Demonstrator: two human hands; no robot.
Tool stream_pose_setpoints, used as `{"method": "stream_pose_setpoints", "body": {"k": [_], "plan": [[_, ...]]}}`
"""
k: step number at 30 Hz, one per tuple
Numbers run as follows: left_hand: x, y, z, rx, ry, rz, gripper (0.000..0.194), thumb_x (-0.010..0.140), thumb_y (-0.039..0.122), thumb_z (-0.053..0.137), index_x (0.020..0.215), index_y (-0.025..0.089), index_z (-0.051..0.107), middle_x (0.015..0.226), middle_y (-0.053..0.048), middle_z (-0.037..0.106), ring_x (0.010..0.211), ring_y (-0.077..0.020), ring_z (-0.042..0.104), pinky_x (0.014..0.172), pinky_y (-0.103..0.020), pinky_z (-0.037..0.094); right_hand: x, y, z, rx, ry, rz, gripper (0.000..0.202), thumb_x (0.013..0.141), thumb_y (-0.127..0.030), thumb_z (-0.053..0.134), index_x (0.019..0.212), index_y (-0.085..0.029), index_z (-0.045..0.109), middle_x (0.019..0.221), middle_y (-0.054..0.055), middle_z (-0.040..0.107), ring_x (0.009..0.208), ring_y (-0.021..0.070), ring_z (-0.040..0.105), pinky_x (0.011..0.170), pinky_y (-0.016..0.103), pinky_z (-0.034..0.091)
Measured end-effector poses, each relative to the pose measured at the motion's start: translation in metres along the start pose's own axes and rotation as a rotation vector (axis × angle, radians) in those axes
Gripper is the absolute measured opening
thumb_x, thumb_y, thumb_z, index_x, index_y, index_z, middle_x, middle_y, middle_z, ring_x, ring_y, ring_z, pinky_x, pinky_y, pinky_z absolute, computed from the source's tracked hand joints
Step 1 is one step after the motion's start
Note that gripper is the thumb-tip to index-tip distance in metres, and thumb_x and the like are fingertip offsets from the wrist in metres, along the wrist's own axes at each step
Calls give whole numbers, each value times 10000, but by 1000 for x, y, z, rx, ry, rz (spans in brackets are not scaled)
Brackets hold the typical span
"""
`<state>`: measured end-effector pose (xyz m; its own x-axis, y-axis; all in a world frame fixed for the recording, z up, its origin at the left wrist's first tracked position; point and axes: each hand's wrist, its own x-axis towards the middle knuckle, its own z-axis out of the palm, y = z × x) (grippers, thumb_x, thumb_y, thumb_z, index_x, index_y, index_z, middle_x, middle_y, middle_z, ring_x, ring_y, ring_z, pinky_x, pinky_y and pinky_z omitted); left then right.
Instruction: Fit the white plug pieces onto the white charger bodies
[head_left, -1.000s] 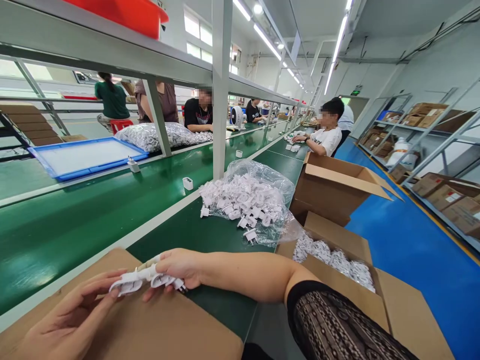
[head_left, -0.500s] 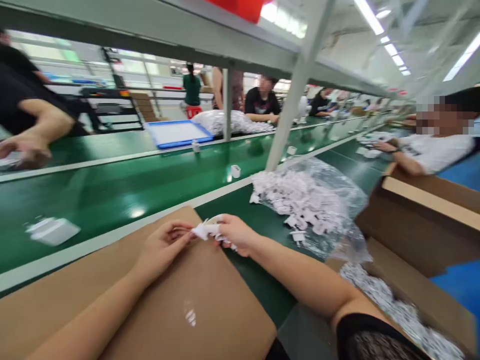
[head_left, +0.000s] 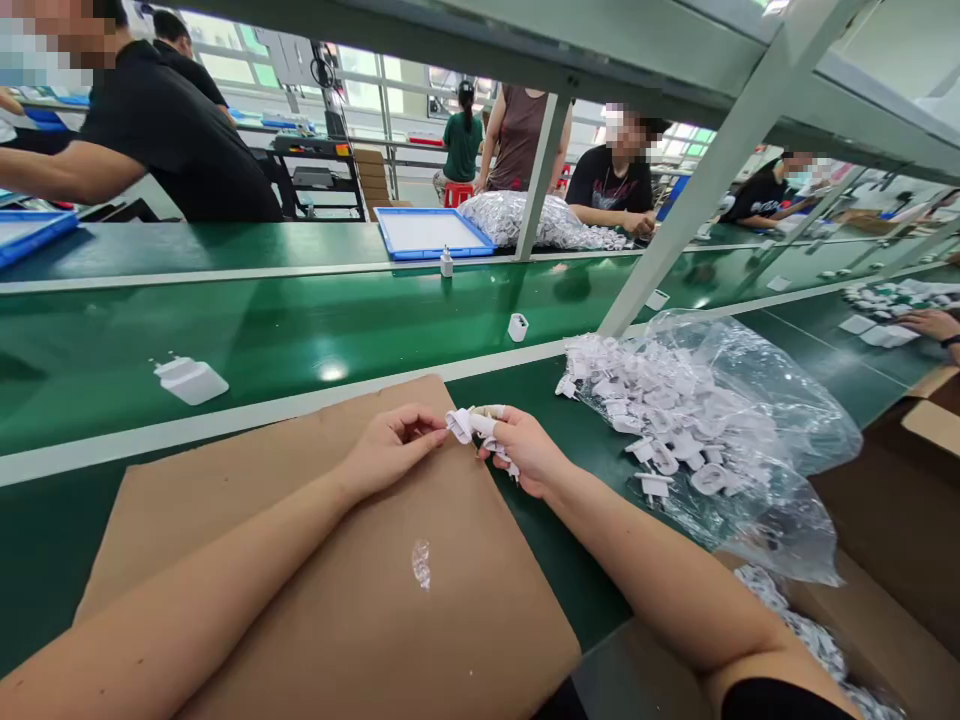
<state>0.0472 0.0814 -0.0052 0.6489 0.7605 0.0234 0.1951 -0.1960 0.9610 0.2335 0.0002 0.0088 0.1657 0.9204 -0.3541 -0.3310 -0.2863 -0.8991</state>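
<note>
A small white plastic plug piece [head_left: 459, 426] sits between my two hands above the cardboard sheet. My right hand [head_left: 531, 455] is closed around it, with white coverings on some fingertips and more small white pieces [head_left: 501, 458] tucked under the curled fingers. From the other side, my left hand [head_left: 401, 440] pinches the piece's edge with thumb and fingertips. To the right, a heap of similar white plug pieces [head_left: 675, 405] spills over a clear plastic bag [head_left: 795, 400]. Beneath both forearms lies the brown cardboard sheet [head_left: 345, 620], with a shiny clear scrap [head_left: 421, 565] on it.
Beyond a pale rail, the green conveyor belt [head_left: 375, 320] carries white charger housings [head_left: 191, 380]. A slanted metal post [head_left: 675, 210] rises behind the heap. An open carton [head_left: 885, 600] stands low at right. Co-workers [head_left: 615, 180] sit across the line; a blue tray [head_left: 435, 232] lies there.
The view has swung left, so everything appears further right, and the picture is sharper. Both hands still hold the white plug piece between them.
</note>
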Motion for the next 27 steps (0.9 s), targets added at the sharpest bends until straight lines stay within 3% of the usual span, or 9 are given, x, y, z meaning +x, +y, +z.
{"method": "stream_pose_setpoints", "body": {"k": [7, 13, 16, 19, 22, 24, 27], "plan": [[1, -2, 0, 14, 6, 11, 333, 808, 486, 679, 901, 166, 704, 855, -47, 699, 736, -152, 585, 676, -266, 455, -1, 3, 1, -45, 3, -60, 338, 622, -302, 765, 922, -170, 687, 733, 3, 657, 483, 59, 508, 361, 157, 214], [1, -6, -1, 24, -1, 14, 308, 846, 464, 630, 898, 165, 685, 867, -59, 703, 754, -167, 626, 686, -276, 492, -3, 9, 1, -288, 0, -328, 239, 676, -271, 749, 900, -191, 726, 690, -33, 615, 569, 81, 525, 535, 208, 432], [-1, -5, -1, 129, 116, 177, 259, 894, 420, 597, 896, 176, 681, 845, -56, 701, 744, -165, 636, 671, -276, 508, -5, 9, 1, -267, -12, -297, 263, 686, -294, 758, 919, -189, 697, 703, -29, 622, 567, 87, 533, 533, 217, 448], [-4, 0, -2, 372, 269, 530, 138, 909, 296, 601, 885, 188, 684, 839, -55, 702, 761, -164, 647, 696, -282, 522, -4, 8, 3, -131, -54, -157, 356, 669, -382, 793, 933, -183, 660, 713, -22, 625, 521, 78, 524, 424, 182, 353], [-9, 4, -3, 589, 265, 818, 79, 890, 192, 619, 921, 208, 690, 896, -53, 721, 794, -166, 666, 736, -286, 534, 1, 10, 5, -88, -24, -125, 403, 631, -423, 827, 894, -178, 644, 675, -38, 589, 490, 68, 501, 399, 176, 327], [-10, 3, -4, 630, 224, 855, 112, 884, 181, 624, 972, 218, 683, 944, -50, 728, 837, -173, 679, 778, -292, 541, 3, 12, 5, -129, 0, -198, 357, 638, -387, 824, 865, -180, 641, 688, -40, 591, 517, 73, 507, 461, 194, 418], [-5, -6, -6, 589, 219, 685, 146, 905, 281, 586, 1004, 214, 670, 980, -53, 723, 870, -191, 687, 804, -306, 553, 1, 7, 1, -347, 45, -382, 355, 700, -325, 775, 1007, -216, 633, 791, -41, 644, 586, 91, 551, 556, 219, 473]]}}
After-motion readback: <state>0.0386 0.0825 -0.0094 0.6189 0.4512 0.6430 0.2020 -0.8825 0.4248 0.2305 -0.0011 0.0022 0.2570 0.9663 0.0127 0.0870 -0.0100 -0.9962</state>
